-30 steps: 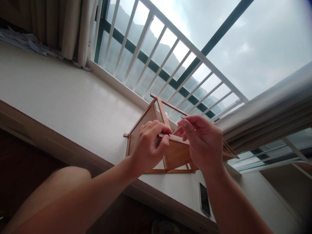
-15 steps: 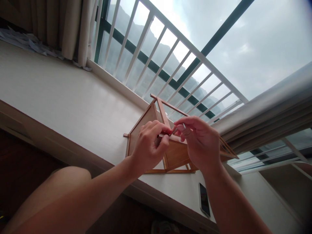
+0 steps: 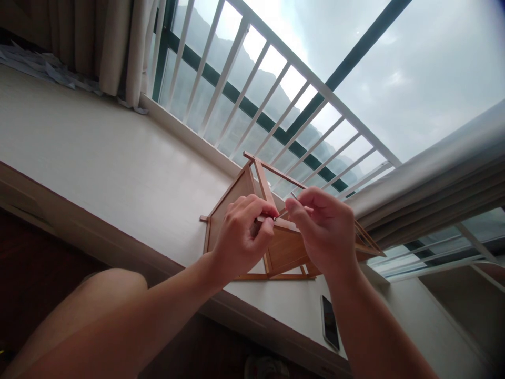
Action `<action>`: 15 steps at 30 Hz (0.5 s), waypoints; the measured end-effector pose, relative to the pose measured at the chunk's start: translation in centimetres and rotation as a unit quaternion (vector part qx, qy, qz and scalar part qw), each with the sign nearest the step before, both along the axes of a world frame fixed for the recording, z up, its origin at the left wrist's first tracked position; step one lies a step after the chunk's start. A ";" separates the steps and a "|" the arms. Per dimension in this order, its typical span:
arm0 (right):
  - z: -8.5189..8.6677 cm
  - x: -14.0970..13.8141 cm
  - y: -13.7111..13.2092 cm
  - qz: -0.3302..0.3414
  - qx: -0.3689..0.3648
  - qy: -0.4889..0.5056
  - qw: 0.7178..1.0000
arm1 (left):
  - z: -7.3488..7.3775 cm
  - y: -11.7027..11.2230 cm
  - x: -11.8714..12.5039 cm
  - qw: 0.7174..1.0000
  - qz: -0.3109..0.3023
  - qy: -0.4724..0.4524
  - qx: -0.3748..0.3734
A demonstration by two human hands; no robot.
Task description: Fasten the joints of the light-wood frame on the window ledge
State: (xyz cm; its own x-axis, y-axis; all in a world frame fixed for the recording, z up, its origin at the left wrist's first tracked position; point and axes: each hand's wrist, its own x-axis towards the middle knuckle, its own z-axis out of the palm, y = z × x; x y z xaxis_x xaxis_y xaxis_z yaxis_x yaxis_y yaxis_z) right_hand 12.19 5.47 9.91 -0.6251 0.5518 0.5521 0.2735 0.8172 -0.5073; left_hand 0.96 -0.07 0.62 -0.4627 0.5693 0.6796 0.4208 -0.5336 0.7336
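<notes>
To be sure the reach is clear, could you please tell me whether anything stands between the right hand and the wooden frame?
Nothing visible blocks the right hand; only the thin metal tool it holds points across the gap, toward the left hand by the wooden frame.

We see orange-brown wood on the small shelf unit [image 3: 288,246], silvery grey on the slim metal tool [image 3: 281,213], white railing [image 3: 315,86], dark green window frame [image 3: 357,46], beige curtain [image 3: 116,50], black-screened phone [image 3: 330,322].

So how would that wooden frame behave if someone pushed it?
The wooden frame would probably feel stiff, with its straight bars and flat panels. It's likely light for its size, given those thin bars. Angular corners suggest sliding or tipping rather than rolling.
</notes>
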 end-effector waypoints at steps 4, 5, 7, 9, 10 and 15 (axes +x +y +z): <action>-0.2 -0.4 -0.2 -0.039 0.002 0.019 0.999 | 0.0 0.0 0.0 1.000 -0.001 0.001 -0.003; -0.2 -0.4 -0.2 -0.043 0.004 0.025 0.999 | 0.0 0.0 0.0 1.000 0.000 0.001 -0.003; -0.1 -0.4 -0.1 -0.038 0.004 0.047 0.998 | 0.1 -0.1 0.0 1.000 0.000 0.001 -0.003; 0.0 -0.2 0.0 -0.009 -0.006 0.067 0.998 | 0.1 -0.1 -0.1 1.000 0.001 0.002 -0.005; 0.0 -0.1 0.1 0.010 -0.012 0.071 0.997 | 0.1 -0.1 -0.1 1.000 0.001 0.003 -0.005; -0.2 0.4 0.3 0.050 -0.024 0.032 0.998 | 0.0 -0.1 -0.1 1.000 0.001 0.005 -0.002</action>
State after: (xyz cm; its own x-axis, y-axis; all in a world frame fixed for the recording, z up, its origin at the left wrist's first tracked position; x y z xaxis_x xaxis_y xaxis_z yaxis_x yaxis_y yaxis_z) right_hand 12.58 5.80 9.75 -0.6424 0.5154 0.5672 0.1579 0.8132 -0.5602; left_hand 0.90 -0.12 0.63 -0.4572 0.5707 0.6821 0.4302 -0.5294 0.7312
